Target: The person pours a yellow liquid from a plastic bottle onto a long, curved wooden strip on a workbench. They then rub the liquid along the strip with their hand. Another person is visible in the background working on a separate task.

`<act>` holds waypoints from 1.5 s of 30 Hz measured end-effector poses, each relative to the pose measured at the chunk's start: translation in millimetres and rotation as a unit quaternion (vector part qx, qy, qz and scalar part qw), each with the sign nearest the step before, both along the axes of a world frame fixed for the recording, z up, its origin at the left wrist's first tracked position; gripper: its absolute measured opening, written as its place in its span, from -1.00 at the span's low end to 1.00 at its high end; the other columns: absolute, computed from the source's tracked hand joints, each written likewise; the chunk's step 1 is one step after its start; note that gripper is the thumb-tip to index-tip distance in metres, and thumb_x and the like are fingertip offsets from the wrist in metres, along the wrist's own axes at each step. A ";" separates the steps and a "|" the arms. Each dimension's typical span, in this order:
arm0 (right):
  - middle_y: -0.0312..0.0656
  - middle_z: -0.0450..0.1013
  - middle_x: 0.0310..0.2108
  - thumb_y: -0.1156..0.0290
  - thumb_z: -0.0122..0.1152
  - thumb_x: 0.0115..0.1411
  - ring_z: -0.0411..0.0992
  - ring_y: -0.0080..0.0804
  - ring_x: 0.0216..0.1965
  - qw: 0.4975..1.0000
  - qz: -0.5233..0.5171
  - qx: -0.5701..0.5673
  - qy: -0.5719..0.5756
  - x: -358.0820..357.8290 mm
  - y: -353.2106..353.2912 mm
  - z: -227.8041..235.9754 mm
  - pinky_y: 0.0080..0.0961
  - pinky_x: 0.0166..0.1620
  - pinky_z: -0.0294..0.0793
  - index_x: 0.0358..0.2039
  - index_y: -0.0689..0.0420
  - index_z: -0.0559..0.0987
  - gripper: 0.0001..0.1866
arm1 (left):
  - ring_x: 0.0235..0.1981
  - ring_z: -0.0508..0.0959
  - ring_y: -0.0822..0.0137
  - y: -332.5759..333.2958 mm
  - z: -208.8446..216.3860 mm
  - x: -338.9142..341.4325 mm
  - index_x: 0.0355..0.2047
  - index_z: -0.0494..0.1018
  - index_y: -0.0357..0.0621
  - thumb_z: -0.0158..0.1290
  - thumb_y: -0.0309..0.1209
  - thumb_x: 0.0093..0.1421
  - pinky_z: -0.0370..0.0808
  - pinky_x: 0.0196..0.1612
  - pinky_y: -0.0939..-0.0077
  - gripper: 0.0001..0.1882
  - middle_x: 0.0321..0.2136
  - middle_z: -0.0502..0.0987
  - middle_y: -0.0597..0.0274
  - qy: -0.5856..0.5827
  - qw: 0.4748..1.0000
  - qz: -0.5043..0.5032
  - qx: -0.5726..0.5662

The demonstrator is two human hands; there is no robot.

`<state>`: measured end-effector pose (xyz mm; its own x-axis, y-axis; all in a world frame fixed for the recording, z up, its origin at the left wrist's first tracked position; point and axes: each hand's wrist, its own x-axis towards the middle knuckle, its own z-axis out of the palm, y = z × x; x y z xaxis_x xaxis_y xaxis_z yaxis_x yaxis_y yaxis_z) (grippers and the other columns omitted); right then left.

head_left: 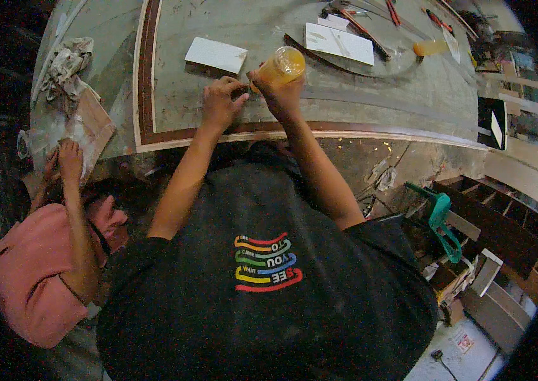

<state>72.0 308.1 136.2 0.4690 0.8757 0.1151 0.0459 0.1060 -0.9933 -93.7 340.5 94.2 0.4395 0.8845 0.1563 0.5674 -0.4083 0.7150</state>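
My right hand [283, 100] is closed around a clear plastic bottle [286, 65] with yellow-orange contents. The bottle is tilted, its round base up and its other end toward my left hand. My left hand [221, 103] is beside it with curled fingers, pinched at a small dark spot I cannot make out. Both hands are over a greenish-grey tabletop [193, 101], just inside its brown inlaid border strip [146, 82]. A white rectangular piece [217, 54] lies beyond my left hand, and a larger white, smudged piece [340, 44] is farther right.
At the left, another person in a pink shirt [44, 273] has both hands by a wooden board [96, 120] and crumpled cloth [69, 63]. Pliers [439, 20] and a second yellow bottle [431, 47] lie at the far right. A green plastic item [440, 216] and wooden pieces [497, 235] stand lower right.
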 end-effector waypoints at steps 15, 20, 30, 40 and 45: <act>-0.26 0.49 -0.33 0.32 0.63 0.01 0.49 -0.46 -0.35 1.000 -0.002 -0.019 0.003 47.1 -20.3 19.2 -0.43 -0.24 0.59 -0.19 0.22 0.49 -0.51 | 0.02 0.47 0.03 12.6 -16.5 5.7 -0.08 0.36 0.01 0.40 -0.32 -0.09 0.31 0.05 0.04 -0.42 -0.12 0.49 0.18 -0.037 0.997 0.031 -0.058; -0.18 0.44 -0.13 0.22 0.68 -0.07 0.47 -0.39 -0.15 0.998 -0.029 -0.038 -0.030 -2.9 4.4 2.9 -0.45 -0.13 0.57 -0.01 0.28 0.36 -0.23 | 0.02 0.44 0.03 14.8 -22.5 3.6 -0.09 0.33 0.00 0.40 -0.31 -0.08 0.28 0.06 0.05 -0.41 -0.12 0.46 0.18 -0.045 0.996 0.018 -0.068; -0.23 0.54 -0.31 0.24 0.64 0.00 0.53 -0.44 -0.31 0.998 0.004 -0.044 -0.055 38.4 -20.1 6.7 -0.45 -0.20 0.59 -0.22 0.24 0.52 -0.50 | 0.02 0.44 0.01 16.8 -31.0 4.4 -0.11 0.32 0.00 0.41 -0.29 -0.09 0.27 0.05 0.05 -0.41 -0.11 0.45 0.17 -0.017 0.999 0.017 -0.038; -0.28 0.53 -0.32 0.33 0.64 0.00 0.51 -0.50 -0.34 0.993 -0.051 0.019 -0.107 -6.5 9.0 -11.4 -0.46 -0.23 0.60 -0.22 0.20 0.52 -0.54 | -0.01 0.45 -0.03 20.8 -37.6 3.3 -0.11 0.35 -0.08 0.39 -0.28 -0.09 0.35 0.08 0.09 -0.42 -0.13 0.47 0.09 -0.043 0.999 0.003 -0.021; -0.23 0.53 -0.29 0.35 0.61 0.02 0.53 -0.48 -0.30 0.996 0.054 -0.056 -0.033 27.1 -25.3 11.0 -0.46 -0.20 0.61 -0.21 0.21 0.52 -0.56 | -0.01 0.47 0.00 24.2 -39.7 3.6 -0.09 0.35 -0.03 0.40 -0.21 -0.08 0.31 0.06 0.04 -0.41 -0.12 0.48 0.11 -0.049 0.998 -0.010 -0.041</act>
<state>99.1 282.9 147.2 0.3664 0.9296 0.0406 0.1060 0.0017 -0.9944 -90.1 364.7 54.5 0.4440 0.8869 0.1274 0.4844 -0.3572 0.7986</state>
